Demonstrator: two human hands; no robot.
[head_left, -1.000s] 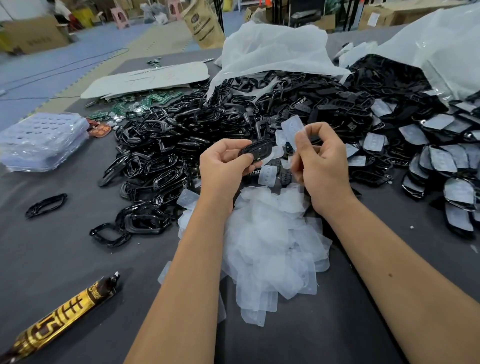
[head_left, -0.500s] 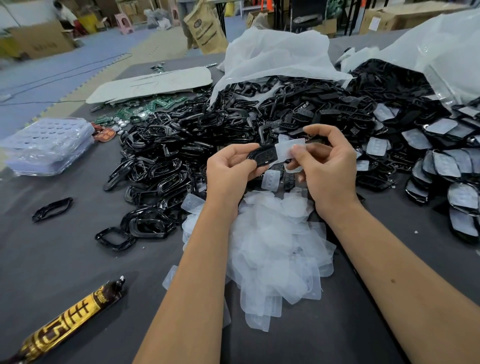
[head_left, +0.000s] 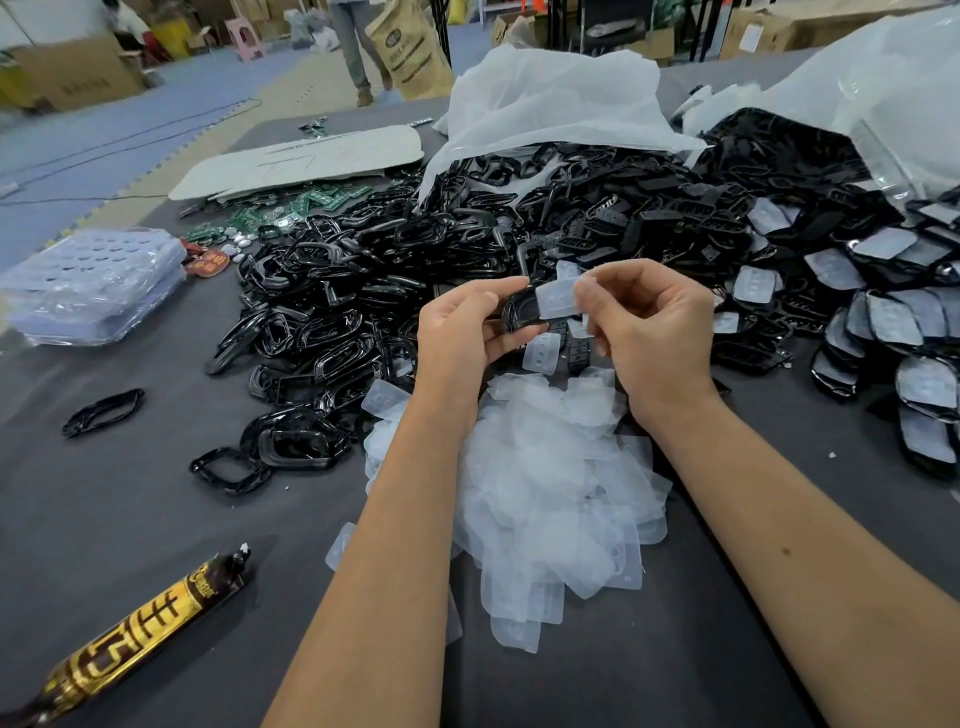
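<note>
My left hand (head_left: 460, 327) grips a small black plastic shell (head_left: 519, 314) above the table. My right hand (head_left: 649, 322) pinches a translucent rubber pad (head_left: 558, 299) and holds it against the shell's right end. Below my hands lies a heap of the same translucent pads (head_left: 545, 493). A large pile of glossy black frames and shells (head_left: 389, 270) spreads behind and to the left of my hands.
Black shells with pads fitted (head_left: 883, 322) lie at the right. A stack of clear blister trays (head_left: 93, 286) sits at the left, green circuit boards (head_left: 291, 208) behind it. A gold-and-black tube (head_left: 140, 629) lies near left. White plastic bags (head_left: 545, 98) stand at the back of the grey table (head_left: 130, 509).
My right hand lowered the pad from an upright raised position and brought it onto the black shell in my left hand. The view has shifted slightly downward.
</note>
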